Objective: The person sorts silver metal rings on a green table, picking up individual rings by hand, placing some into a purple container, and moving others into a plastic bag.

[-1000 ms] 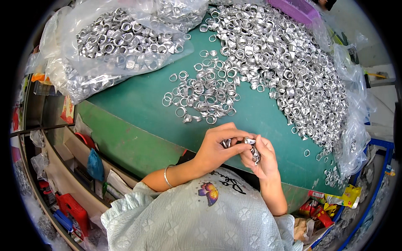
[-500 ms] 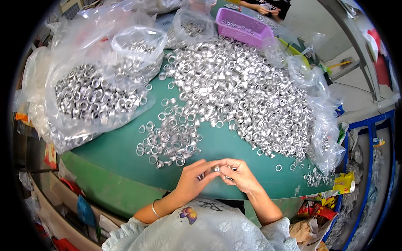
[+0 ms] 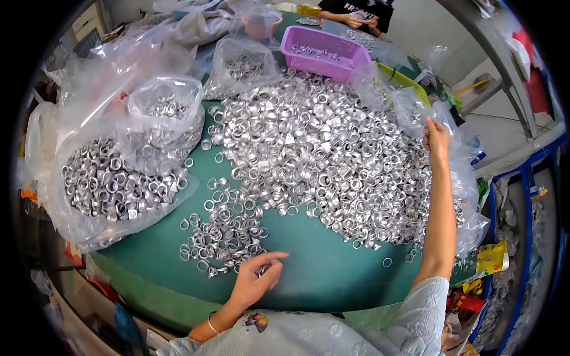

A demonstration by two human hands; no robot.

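Note:
My left hand (image 3: 254, 283) is low over the near table, index finger stretched toward the right and other fingers curled. Shiny metal shows between its thumb and palm, apparently rings. Just beyond it lies a small heap of silver metal rings (image 3: 228, 228). My right arm reaches far out to the right, its hand (image 3: 438, 141) closed above the edge of a clear plastic bag (image 3: 460, 172). A bit of metal, seemingly a ring, shows at its fingertips; the rest is hidden. Left of that hand spreads a large pile of metal rings (image 3: 320, 148).
Clear bags of rings (image 3: 116, 184) stand at the left. Behind the pile are a purple basket (image 3: 326, 62), a green container (image 3: 409, 80) and a pink bowl (image 3: 261, 26). A co-worker's hands (image 3: 362, 22) are at the far end. Blue shelving (image 3: 525, 237) borders the right.
My hands were together near the table's front edge. The right has swung far out to the right, and the left has separated and its index finger points outward. The view has shifted too.

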